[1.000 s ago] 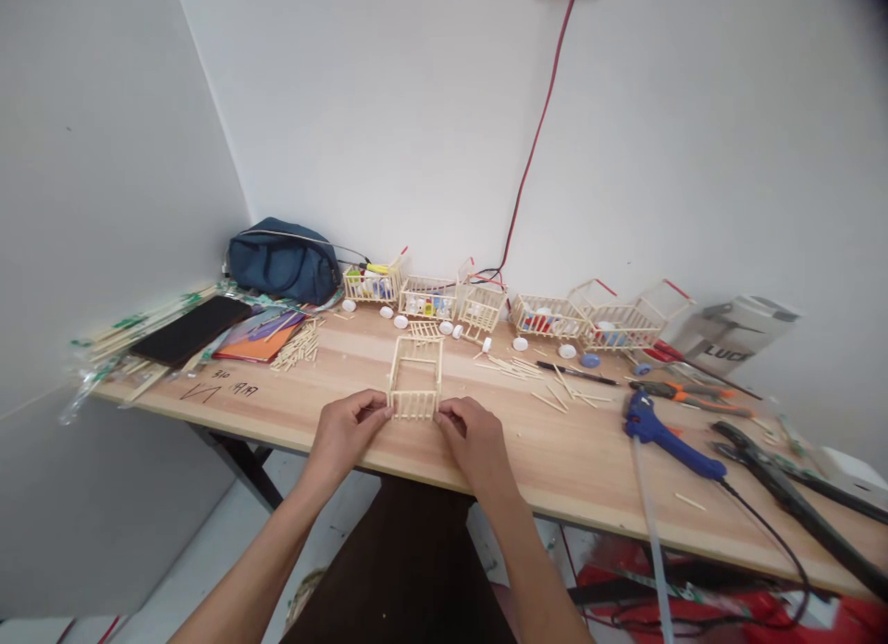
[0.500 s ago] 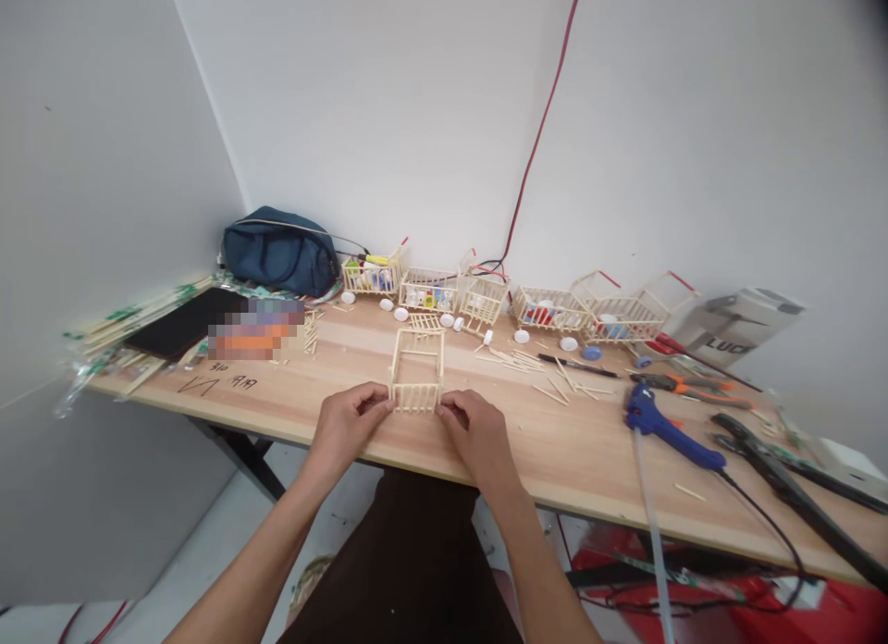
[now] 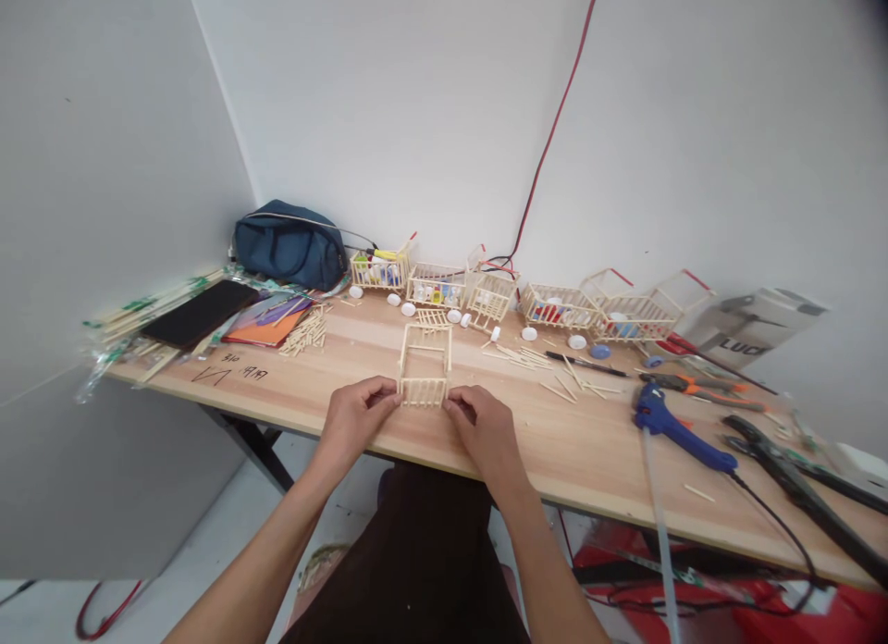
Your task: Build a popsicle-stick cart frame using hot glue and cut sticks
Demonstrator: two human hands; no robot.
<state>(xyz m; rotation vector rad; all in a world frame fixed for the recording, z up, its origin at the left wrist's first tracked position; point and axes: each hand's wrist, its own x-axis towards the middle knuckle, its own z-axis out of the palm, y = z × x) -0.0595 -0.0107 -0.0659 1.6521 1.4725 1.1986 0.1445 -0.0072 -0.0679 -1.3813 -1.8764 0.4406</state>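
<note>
A small frame of thin wooden sticks (image 3: 425, 391), shaped like a cart basket, stands on the table close to its front edge. My left hand (image 3: 357, 419) pinches its near left corner between thumb and fingers. At the near right corner my right hand (image 3: 484, 428) pinches it the same way. The side toward me is a row of upright sticks, and the middle of the frame is open. Just behind it lies a slatted stick panel (image 3: 434, 319).
Several finished stick carts (image 3: 559, 306) with round wheels line the wall. Loose sticks (image 3: 305, 331) lie left, beside orange paper (image 3: 260, 332). To the right are a blue glue gun (image 3: 684, 436), orange-handled pliers (image 3: 714, 390), a black marker (image 3: 586, 364) and black-handled cutters (image 3: 797, 482). A blue bag (image 3: 289, 246) sits back left.
The whole scene has shifted slightly to the right as my head turned a little left. Both hands keep their hold on the stick frame, which stays in place.
</note>
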